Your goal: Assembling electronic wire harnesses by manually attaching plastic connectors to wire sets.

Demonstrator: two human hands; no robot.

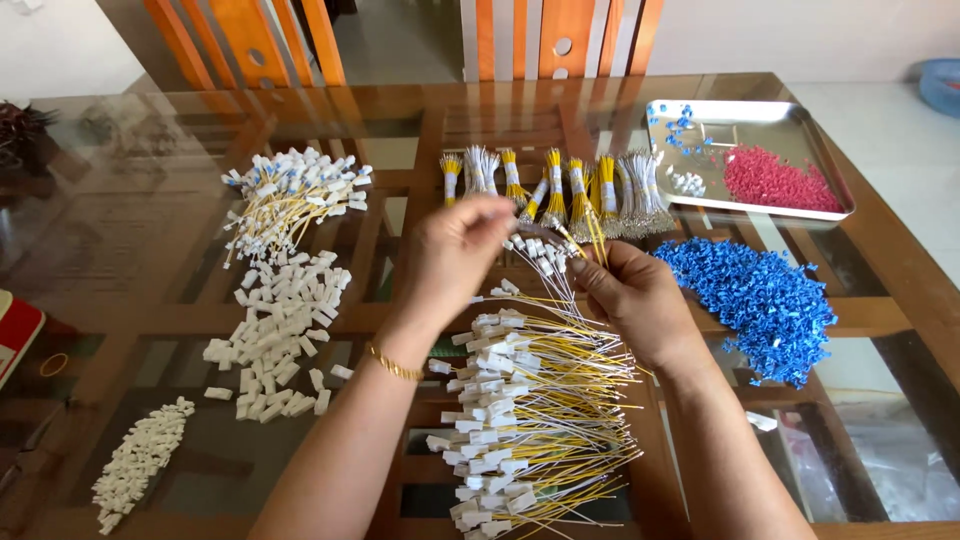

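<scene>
Left hand (455, 245): pinching a band at the bundle's top.
Right hand (625, 295): gripping a small bundle of yellow wires (560, 250), above the loose wire pile (530, 400).
Risk: loose grip likely spills wires into pile.

At the centre of the frame your left hand (455, 250) and right hand (630, 300) meet over a small bunch of yellow wires (553, 255) with white connectors, fingers pinched on it. Below them lies a large pile of wired connectors (525, 420). Loose white housings (280, 335) sit at left, a blue heap (765, 295) at right, and a metal tray (760, 115) holding red pieces (775, 180) at upper right.
</scene>
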